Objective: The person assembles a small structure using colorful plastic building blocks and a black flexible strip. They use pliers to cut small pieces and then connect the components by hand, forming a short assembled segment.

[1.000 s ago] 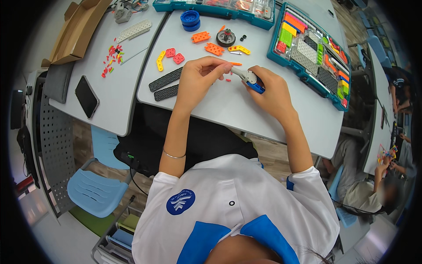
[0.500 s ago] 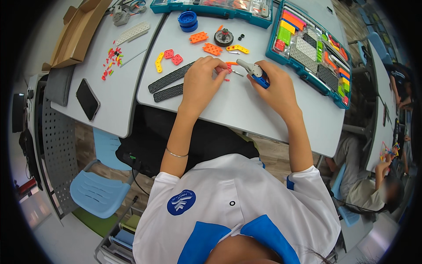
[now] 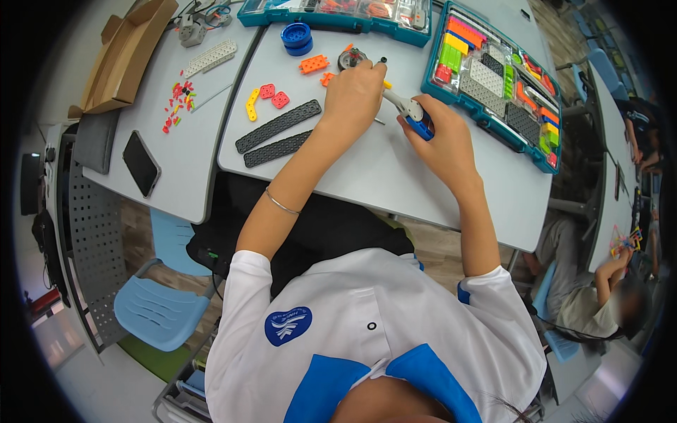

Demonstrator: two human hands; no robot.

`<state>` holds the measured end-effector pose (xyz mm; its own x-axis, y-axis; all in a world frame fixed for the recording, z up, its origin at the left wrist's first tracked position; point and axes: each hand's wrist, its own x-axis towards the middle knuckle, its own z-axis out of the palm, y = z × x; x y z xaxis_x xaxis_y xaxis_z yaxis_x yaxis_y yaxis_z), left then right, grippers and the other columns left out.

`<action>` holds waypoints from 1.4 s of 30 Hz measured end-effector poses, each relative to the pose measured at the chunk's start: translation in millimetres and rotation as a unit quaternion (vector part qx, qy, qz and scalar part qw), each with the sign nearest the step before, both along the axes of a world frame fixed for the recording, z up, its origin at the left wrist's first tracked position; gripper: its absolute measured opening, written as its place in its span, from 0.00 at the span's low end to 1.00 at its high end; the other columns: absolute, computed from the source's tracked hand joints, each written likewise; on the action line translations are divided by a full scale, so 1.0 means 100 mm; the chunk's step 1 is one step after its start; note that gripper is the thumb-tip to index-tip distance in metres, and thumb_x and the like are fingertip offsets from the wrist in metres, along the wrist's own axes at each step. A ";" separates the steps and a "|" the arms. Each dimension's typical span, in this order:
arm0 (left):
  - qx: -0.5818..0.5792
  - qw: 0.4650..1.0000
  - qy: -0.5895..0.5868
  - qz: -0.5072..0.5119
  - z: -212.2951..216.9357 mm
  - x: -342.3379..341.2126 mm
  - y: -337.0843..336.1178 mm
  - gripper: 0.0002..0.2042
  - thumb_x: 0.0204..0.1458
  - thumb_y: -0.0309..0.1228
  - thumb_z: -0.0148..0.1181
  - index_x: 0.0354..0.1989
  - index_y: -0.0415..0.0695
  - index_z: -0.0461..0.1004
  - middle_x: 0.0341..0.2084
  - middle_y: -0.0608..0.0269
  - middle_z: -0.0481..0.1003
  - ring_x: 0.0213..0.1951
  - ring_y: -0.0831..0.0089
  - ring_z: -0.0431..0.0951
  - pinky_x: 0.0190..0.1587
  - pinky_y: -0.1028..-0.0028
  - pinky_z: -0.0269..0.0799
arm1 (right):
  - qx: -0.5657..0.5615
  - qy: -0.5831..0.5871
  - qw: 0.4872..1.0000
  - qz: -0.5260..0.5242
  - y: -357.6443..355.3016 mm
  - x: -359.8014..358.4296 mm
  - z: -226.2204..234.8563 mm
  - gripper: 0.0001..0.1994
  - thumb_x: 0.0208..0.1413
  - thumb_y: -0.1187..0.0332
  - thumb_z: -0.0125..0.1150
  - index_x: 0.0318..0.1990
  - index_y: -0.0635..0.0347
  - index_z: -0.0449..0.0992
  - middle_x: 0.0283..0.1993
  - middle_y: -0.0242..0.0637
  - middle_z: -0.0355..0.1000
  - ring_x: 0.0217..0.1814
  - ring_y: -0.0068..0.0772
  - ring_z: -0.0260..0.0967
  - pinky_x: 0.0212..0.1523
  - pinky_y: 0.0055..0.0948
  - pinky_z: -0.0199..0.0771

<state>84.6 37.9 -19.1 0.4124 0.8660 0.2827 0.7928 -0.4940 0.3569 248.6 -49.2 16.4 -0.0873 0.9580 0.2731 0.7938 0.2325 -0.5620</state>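
Grey table (image 3: 423, 176): left hand (image 3: 356, 95) curled, seemingly pinching small parts; right hand (image 3: 441, 137) gripping blue-handled tool (image 3: 409, 113).

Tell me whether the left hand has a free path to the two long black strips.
Probably yes. The left hand rests just right of the black strips, and only bare table lies between them; nothing blocks the way.

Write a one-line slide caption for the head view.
Left hand reaches among small orange parts while right hand holds a blue-handled tool over the grey table.
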 end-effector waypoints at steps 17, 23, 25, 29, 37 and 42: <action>-0.380 0.774 -0.504 -0.044 0.29 -0.32 -0.14 0.18 0.69 0.40 0.47 0.52 0.37 0.73 0.34 0.67 0.77 0.35 0.82 0.72 0.38 0.82 0.70 | -0.025 0.028 0.999 -0.013 -0.01 -0.05 0.03 0.14 0.52 0.63 0.70 0.41 0.60 0.76 0.30 0.41 0.73 0.29 0.40 0.72 0.32 0.34 0.71; -0.504 0.582 -0.626 -0.126 0.20 -0.40 -0.15 0.19 0.70 0.34 0.43 0.56 0.29 0.69 0.33 0.64 0.69 0.35 0.82 0.66 0.36 0.81 0.67 | -0.028 0.001 0.999 0.026 -0.02 -0.08 -0.04 0.14 0.53 0.63 0.69 0.43 0.59 0.76 0.30 0.41 0.73 0.30 0.41 0.73 0.32 0.35 0.71; -0.492 0.579 -0.643 -0.098 0.16 -0.36 -0.17 0.19 0.70 0.34 0.43 0.58 0.29 0.69 0.34 0.65 0.69 0.34 0.82 0.65 0.36 0.80 0.67 | -0.028 -0.001 0.999 0.028 -0.02 -0.09 -0.04 0.14 0.53 0.62 0.69 0.43 0.58 0.76 0.30 0.40 0.73 0.30 0.41 0.73 0.32 0.36 0.71; -0.449 0.596 -0.663 -0.071 0.09 -0.33 -0.17 0.21 0.70 0.34 0.44 0.61 0.29 0.67 0.37 0.63 0.70 0.35 0.81 0.66 0.37 0.80 0.68 | -0.033 -0.010 0.999 0.021 -0.02 -0.09 -0.03 0.14 0.54 0.62 0.69 0.43 0.59 0.76 0.29 0.40 0.73 0.29 0.41 0.73 0.32 0.36 0.71; -0.435 0.630 -0.642 -0.047 0.25 -0.41 -0.26 0.22 0.69 0.37 0.46 0.63 0.33 0.67 0.43 0.59 0.72 0.40 0.78 0.69 0.45 0.76 0.70 | -0.033 -0.016 0.999 0.016 -0.02 -0.08 -0.03 0.14 0.53 0.62 0.69 0.43 0.59 0.76 0.30 0.41 0.73 0.29 0.41 0.74 0.32 0.36 0.71; -0.436 0.649 -0.622 -0.049 0.21 -0.39 -0.31 0.21 0.69 0.38 0.44 0.62 0.35 0.70 0.36 0.66 0.67 0.37 0.79 0.66 0.40 0.79 0.66 | -0.049 -0.002 0.998 0.031 -0.02 -0.10 -0.04 0.14 0.53 0.63 0.69 0.43 0.59 0.76 0.32 0.41 0.74 0.31 0.43 0.75 0.33 0.37 0.72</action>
